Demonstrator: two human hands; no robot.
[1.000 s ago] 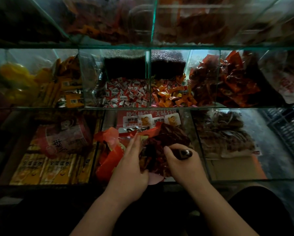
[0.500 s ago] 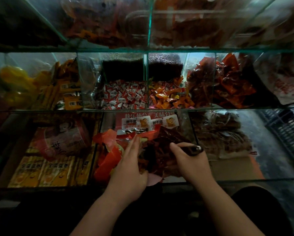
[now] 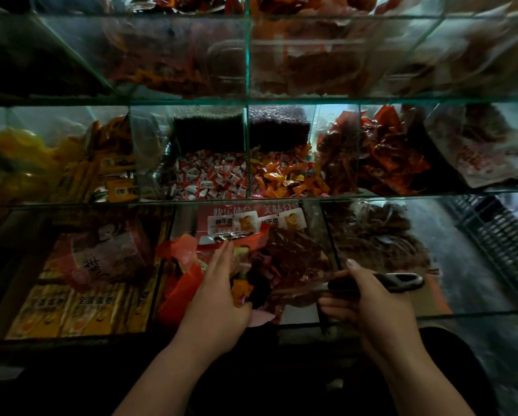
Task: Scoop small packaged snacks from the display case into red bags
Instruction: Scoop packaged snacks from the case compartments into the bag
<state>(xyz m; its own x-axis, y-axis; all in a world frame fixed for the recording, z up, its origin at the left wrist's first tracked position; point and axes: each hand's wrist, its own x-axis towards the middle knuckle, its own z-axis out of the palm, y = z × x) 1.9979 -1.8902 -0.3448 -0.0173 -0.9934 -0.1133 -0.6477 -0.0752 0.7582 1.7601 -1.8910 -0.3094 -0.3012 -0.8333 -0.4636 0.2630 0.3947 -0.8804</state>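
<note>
Glass display case shelves fill the head view, its compartments heaped with wrapped snacks. In the lower middle compartment a red bag sits open. The left hand presses straight fingers against the bag's mouth. The right hand grips the dark handle of a scoop, whose clear bowl, heaped with brown-red snack packets, lies at the bag's mouth.

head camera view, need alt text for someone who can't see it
A person's right hand grips a dark-handled scoop among brown packaged snacks, beside a red bag on which the left hand rests with straight fingers. Around them a dim glass display case holds compartments of wrapped sweets and snacks.
</note>
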